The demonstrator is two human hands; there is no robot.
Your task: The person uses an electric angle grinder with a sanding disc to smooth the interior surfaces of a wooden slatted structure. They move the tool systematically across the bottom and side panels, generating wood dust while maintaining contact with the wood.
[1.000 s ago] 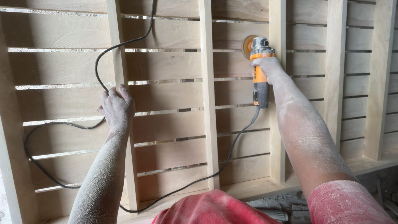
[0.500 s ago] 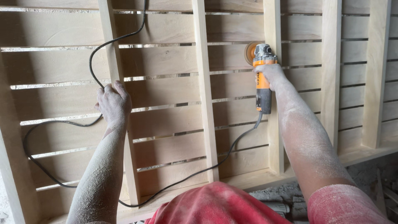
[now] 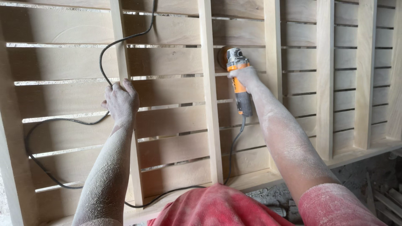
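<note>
An orange-and-grey angle grinder (image 3: 238, 77) sits just above centre frame, its disc against a slatted wooden panel (image 3: 176, 62), gripped around the body by the dust-coated right hand (image 3: 245, 78), fingers closed on it. Left of centre, the left hand (image 3: 120, 100) rests on an upright batten (image 3: 121, 54), fingers apparently curled over it. A black power cord (image 3: 63, 121) loops across the boards at lower left.

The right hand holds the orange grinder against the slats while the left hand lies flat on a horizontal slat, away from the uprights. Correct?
Not quite. The right hand does hold the orange grinder against the slats, but the head view shows the left hand gripping an upright batten, not lying flat on a slat.
</note>
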